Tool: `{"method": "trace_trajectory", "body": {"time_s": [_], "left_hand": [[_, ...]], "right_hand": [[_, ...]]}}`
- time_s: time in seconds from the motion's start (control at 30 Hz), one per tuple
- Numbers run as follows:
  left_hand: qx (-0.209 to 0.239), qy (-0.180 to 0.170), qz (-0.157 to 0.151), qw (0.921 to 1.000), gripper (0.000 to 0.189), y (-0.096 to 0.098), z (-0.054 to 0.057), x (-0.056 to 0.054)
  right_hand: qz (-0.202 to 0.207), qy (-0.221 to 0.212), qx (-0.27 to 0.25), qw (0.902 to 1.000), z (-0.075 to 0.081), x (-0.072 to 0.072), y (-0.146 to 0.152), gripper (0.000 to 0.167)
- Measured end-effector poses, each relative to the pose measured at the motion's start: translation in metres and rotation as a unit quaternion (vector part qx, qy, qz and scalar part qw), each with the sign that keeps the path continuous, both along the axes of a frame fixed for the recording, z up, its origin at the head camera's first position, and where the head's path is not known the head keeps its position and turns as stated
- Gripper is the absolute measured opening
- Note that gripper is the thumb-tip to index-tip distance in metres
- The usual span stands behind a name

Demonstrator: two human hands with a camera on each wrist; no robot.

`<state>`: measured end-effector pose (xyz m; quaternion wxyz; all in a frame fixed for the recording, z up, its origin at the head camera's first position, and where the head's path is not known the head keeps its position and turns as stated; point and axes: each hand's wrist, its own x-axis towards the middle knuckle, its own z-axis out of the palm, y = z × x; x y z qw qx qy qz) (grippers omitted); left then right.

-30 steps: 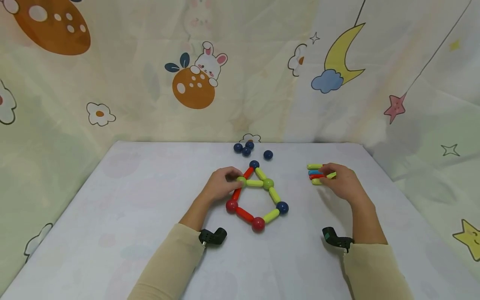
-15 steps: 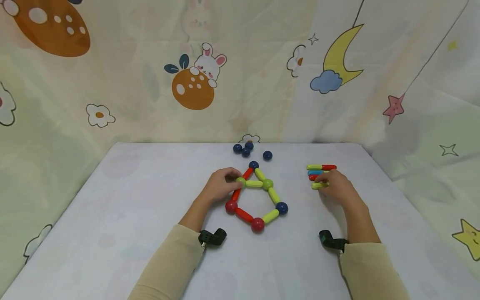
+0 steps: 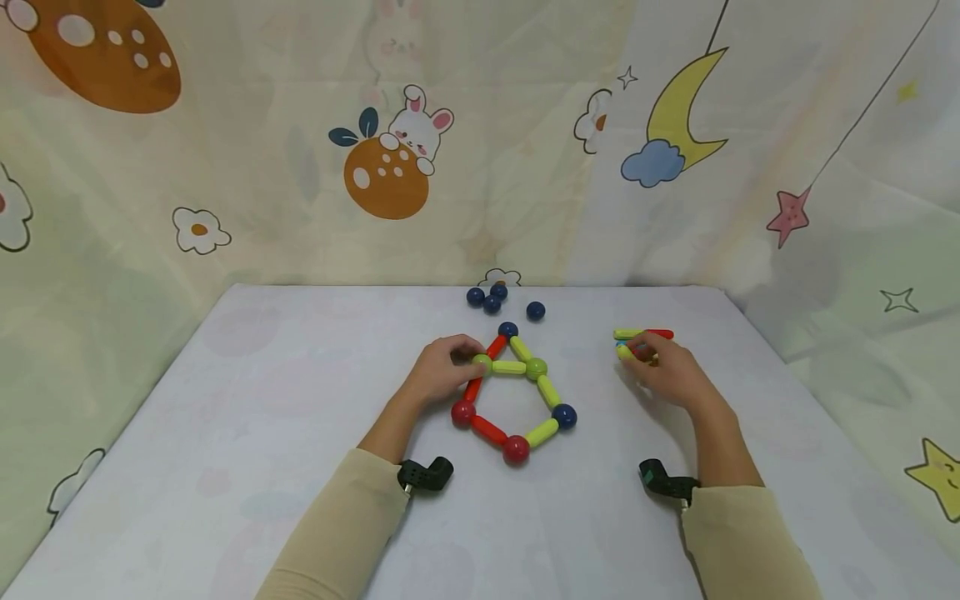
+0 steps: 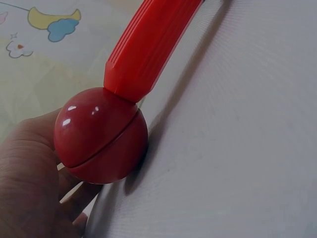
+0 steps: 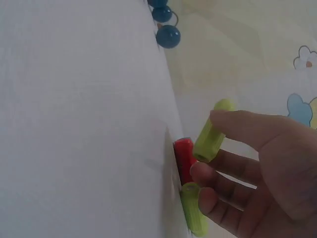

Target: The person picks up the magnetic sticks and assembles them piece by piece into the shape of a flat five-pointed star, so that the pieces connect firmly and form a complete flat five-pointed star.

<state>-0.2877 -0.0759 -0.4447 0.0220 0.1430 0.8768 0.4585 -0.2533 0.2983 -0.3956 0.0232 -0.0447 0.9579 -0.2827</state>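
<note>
In the head view my left hand [image 3: 442,368] pinches a green ball [image 3: 482,363] on the left side of a flat frame of rods and balls. The frame has a dark blue ball [image 3: 507,331] at its far corner and a red ball [image 3: 516,450] at its near one. Large in the left wrist view are another red ball [image 4: 101,136] and a red rod [image 4: 148,49]. My right hand [image 3: 671,372] holds a short yellow-green rod [image 5: 210,136] between thumb and fingers, raised above the other rods. Below it lie a red rod [image 5: 184,157] and a second yellow-green rod [image 5: 194,210].
Several loose dark blue balls [image 3: 492,303] lie near the far edge of the white table [image 3: 225,433]. A yellow-green and red pair of rods [image 3: 660,334] lies beyond my right hand. A patterned cloth [image 3: 510,183] hangs behind the table.
My right hand has taken hold of the nearest yellow-green rod and lifted it off the table, tilting it. The left hand and the frame stay in place.
</note>
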Motion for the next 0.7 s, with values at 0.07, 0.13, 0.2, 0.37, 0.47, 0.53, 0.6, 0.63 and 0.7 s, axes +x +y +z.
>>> {"method": "trace_trajectory", "body": {"time_s": [0.07, 0.13, 0.2, 0.37, 0.47, 0.53, 0.6, 0.63, 0.7], "left_hand": [[0.0, 0.0, 0.001, 1.0, 0.026, 0.0, 0.0, 0.0], [0.001, 0.0, 0.001, 1.0, 0.026, 0.0, 0.0, 0.0], [0.001, 0.0, 0.0, 1.0, 0.026, 0.0, -0.001, -0.001], [-0.001, -0.002, 0.0, 1.0, 0.026, 0.0, -0.001, -0.001], [-0.002, -0.002, -0.001, 1.0, 0.026, -0.001, -0.001, -0.001], [-0.002, -0.002, -0.001, 1.0, 0.027, -0.001, 0.0, -0.001], [-0.001, -0.002, -0.002, 1.0, 0.027, 0.0, 0.0, 0.0], [-0.001, -0.003, -0.002, 1.0, 0.027, 0.0, 0.0, 0.0], [0.0, -0.004, -0.001, 1.0, 0.027, 0.0, 0.0, 0.0]], "right_hand": [[-0.001, 0.011, -0.007, 0.9999, 0.001, -0.001, -0.005, 0.034], [0.0, 0.02, -0.009, 0.9998, 0.002, -0.001, -0.011, 0.035], [0.001, 0.022, -0.009, 0.9997, 0.002, -0.001, -0.018, 0.035], [0.016, 0.016, -0.005, 0.9997, -0.002, -0.003, -0.035, 0.034], [0.036, 0.024, -0.007, 0.999, -0.006, -0.004, -0.044, 0.03], [0.048, 0.026, -0.011, 0.9984, -0.007, -0.005, -0.049, 0.029], [0.06, 0.024, -0.009, 0.9978, -0.008, -0.006, -0.055, 0.028], [0.066, 0.022, -0.008, 0.9975, -0.009, -0.006, -0.058, 0.029], [0.072, 0.016, -0.001, 0.9973, -0.01, -0.006, -0.063, 0.029]]}}
